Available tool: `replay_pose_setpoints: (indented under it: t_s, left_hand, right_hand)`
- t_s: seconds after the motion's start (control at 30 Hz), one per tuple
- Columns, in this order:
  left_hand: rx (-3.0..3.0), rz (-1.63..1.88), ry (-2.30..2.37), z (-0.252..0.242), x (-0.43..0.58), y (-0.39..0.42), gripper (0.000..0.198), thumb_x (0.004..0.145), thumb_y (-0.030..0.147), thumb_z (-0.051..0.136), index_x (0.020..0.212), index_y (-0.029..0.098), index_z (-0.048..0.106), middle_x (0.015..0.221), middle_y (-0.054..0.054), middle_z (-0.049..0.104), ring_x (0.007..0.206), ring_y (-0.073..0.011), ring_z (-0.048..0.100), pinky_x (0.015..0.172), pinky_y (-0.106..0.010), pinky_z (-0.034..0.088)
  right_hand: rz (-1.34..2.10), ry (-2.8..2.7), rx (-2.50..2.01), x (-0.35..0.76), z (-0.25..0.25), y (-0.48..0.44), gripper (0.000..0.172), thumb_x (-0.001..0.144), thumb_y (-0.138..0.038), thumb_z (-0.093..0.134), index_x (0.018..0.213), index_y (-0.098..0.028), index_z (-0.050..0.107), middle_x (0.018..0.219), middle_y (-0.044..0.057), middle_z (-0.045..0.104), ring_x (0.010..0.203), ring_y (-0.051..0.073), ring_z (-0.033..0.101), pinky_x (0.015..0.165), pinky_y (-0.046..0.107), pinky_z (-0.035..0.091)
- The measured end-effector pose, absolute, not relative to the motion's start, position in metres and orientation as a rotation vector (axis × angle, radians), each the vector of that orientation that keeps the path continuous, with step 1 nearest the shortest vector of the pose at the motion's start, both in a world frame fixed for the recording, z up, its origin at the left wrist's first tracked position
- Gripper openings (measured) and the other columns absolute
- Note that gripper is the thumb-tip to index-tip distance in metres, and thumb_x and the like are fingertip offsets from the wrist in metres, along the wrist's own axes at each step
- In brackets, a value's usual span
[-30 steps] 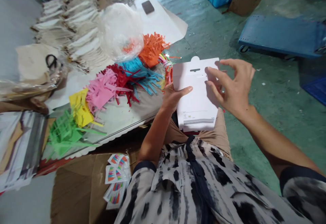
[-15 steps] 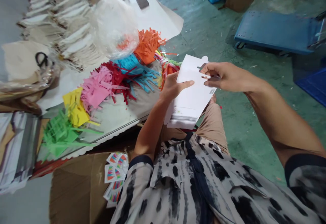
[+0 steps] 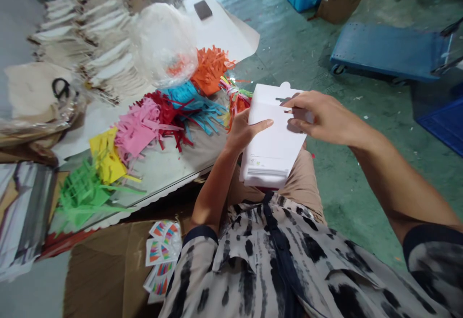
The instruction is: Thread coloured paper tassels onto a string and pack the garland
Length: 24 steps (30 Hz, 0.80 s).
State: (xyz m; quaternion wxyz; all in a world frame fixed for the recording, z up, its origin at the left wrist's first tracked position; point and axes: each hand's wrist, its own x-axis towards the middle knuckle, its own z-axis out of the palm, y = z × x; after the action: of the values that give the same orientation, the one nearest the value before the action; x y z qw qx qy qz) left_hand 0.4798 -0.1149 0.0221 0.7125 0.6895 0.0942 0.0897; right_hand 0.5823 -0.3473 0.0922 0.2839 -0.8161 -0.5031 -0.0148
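Worker grips a stack of white hang-hole pouches (image 3: 269, 149), its lower end resting on the lap over tan trousers, beside the edge of the bench (image 3: 170, 163). The left hand (image 3: 243, 132) is closed on the stack's left edge, thumb laid across the front. The right hand (image 3: 318, 117) is curled over the upper right corner, fingers pinched on the pouches next to the hang slot. A second ago that right hand was spread open above the stack. Half a second ago it had come down on the corner and the stack leaned to the right. Now the stack stands squarer to the camera.

On the bench, bundles of fringed paper lie in a row running away from the camera: green (image 3: 85, 192), yellow (image 3: 106, 154), pink (image 3: 139, 125), red (image 3: 168, 108), blue (image 3: 191, 98) and orange (image 3: 211, 67). A clear plastic bag (image 3: 162, 38) sits just behind them. Colour-printed cards (image 3: 161, 253) lie on brown cardboard below the bench edge. A blue trolley (image 3: 387, 50) stands well apart on the green floor (image 3: 340, 183). None of these has moved.
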Motion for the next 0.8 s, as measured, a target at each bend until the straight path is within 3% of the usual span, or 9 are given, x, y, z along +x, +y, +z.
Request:
replay_pose_setpoints:
  t_s: [0.1, 0.17, 0.23, 0.3, 0.4, 0.57, 0.67, 0.8]
  left_hand:
    - [1.511, 0.320, 0.272, 0.019, 0.471, -0.114, 0.046, 0.072, 0.048, 0.097, 0.102, 0.016, 0.082, 0.094, -0.004, 0.083, 0.081, -0.0187, 0.075, 0.074, -0.027, 0.059]
    - [1.482, 0.370, 0.277, 0.018, 0.467, -0.114, 0.047, 0.072, 0.048, 0.097, 0.103, 0.017, 0.081, 0.095, -0.003, 0.083, 0.082, -0.0178, 0.075, 0.076, -0.027, 0.059]
    - [1.464, 0.382, 0.279, 0.016, 0.465, -0.117, 0.050, 0.070, 0.047, 0.098, 0.106, 0.018, 0.079, 0.098, -0.003, 0.083, 0.083, -0.0181, 0.076, 0.077, -0.028, 0.060]
    - [1.457, 0.427, 0.305, 0.014, 0.466, -0.122, 0.054, 0.071, 0.050, 0.098, 0.111, 0.019, 0.076, 0.102, -0.004, 0.083, 0.087, -0.0195, 0.077, 0.080, -0.029, 0.062]
    - [1.453, 0.585, 0.339, 0.008, 0.470, -0.133, 0.059, 0.082, 0.058, 0.090, 0.124, 0.022, 0.069, 0.113, -0.007, 0.082, 0.103, -0.0233, 0.080, 0.090, -0.034, 0.065]
    - [1.513, 0.745, 0.221, -0.001, 0.474, -0.148, 0.071, 0.092, 0.059, 0.083, 0.150, 0.026, 0.056, 0.156, -0.013, 0.066, 0.149, -0.0276, 0.064, 0.121, -0.041, 0.057]
    - [1.593, 0.779, 0.268, -0.001, 0.472, -0.148, 0.078, 0.088, 0.054, 0.088, 0.155, 0.027, 0.056, 0.157, -0.012, 0.066, 0.146, -0.0273, 0.066, 0.124, -0.041, 0.055]
    - [1.623, 0.824, 0.296, 0.003, 0.465, -0.150, 0.060, 0.094, 0.046, 0.083, 0.148, 0.026, 0.066, 0.150, -0.009, 0.072, 0.140, -0.0261, 0.070, 0.123, -0.040, 0.055]
  right_hand:
    - [-0.350, -1.112, -2.177, 0.576, 0.093, -0.355, 0.056, 0.101, -0.040, 0.070, 0.155, -0.024, 0.062, 0.150, 0.016, 0.068, 0.138, 0.038, 0.061, 0.116, 0.062, 0.049]
    - [-0.293, -0.926, -2.045, 0.574, 0.080, -0.359, 0.070, 0.100, -0.052, 0.074, 0.163, -0.027, 0.054, 0.150, 0.015, 0.068, 0.134, 0.035, 0.065, 0.109, 0.057, 0.056]
    - [-0.062, -0.821, -1.863, 0.575, 0.060, -0.360, 0.065, 0.098, -0.062, 0.076, 0.154, -0.031, 0.063, 0.130, 0.010, 0.078, 0.111, 0.029, 0.075, 0.091, 0.047, 0.064]
    - [0.052, -0.680, -1.762, 0.573, 0.041, -0.358, 0.049, 0.098, -0.064, 0.075, 0.132, -0.030, 0.077, 0.103, 0.006, 0.081, 0.086, 0.023, 0.074, 0.077, 0.041, 0.063]
    - [0.005, -0.505, -1.675, 0.568, 0.026, -0.350, 0.039, 0.096, -0.064, 0.078, 0.111, -0.028, 0.081, 0.091, 0.003, 0.079, 0.076, 0.021, 0.071, 0.071, 0.038, 0.061]
    - [-0.016, -0.410, -1.501, 0.556, 0.026, -0.336, 0.049, 0.094, -0.070, 0.076, 0.127, -0.035, 0.074, 0.124, 0.005, 0.080, 0.108, 0.027, 0.077, 0.090, 0.043, 0.066]
    - [0.102, -0.431, -1.432, 0.551, 0.026, -0.333, 0.056, 0.094, -0.072, 0.075, 0.137, -0.037, 0.069, 0.137, 0.006, 0.076, 0.121, 0.031, 0.076, 0.099, 0.046, 0.066]
    - [0.226, -0.412, -1.357, 0.548, 0.022, -0.329, 0.062, 0.080, -0.060, 0.094, 0.131, -0.033, 0.073, 0.131, 0.006, 0.080, 0.119, 0.031, 0.077, 0.104, 0.048, 0.065]
